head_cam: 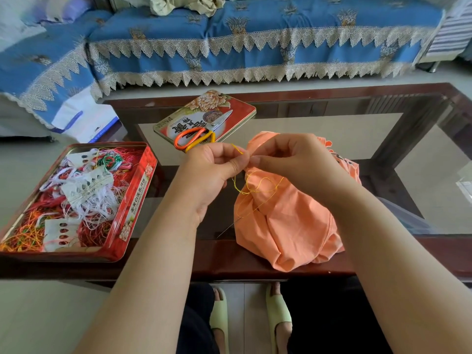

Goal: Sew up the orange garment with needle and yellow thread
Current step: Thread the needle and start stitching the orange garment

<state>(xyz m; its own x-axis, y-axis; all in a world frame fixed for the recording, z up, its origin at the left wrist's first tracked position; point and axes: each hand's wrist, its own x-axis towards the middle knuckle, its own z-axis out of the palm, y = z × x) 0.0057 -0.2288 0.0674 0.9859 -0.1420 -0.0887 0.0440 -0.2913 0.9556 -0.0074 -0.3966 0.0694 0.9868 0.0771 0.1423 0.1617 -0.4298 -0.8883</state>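
The orange garment (288, 226) lies bunched on the table's near edge. Above it my left hand (212, 172) and my right hand (293, 159) meet fingertip to fingertip, both pinching the yellow thread (240, 149). The thread hangs down in loose loops (255, 186) over the cloth. A thin needle (227, 229) dangles at the thread's lower end, just left of the garment, held by neither hand.
A red tin (132, 200) with several tangled threads sits at the left. Its lid (240, 108) lies further back with orange-handled scissors (196, 136) on it. The table has a glass top (332, 129). A blue-covered sofa (255, 47) stands behind.
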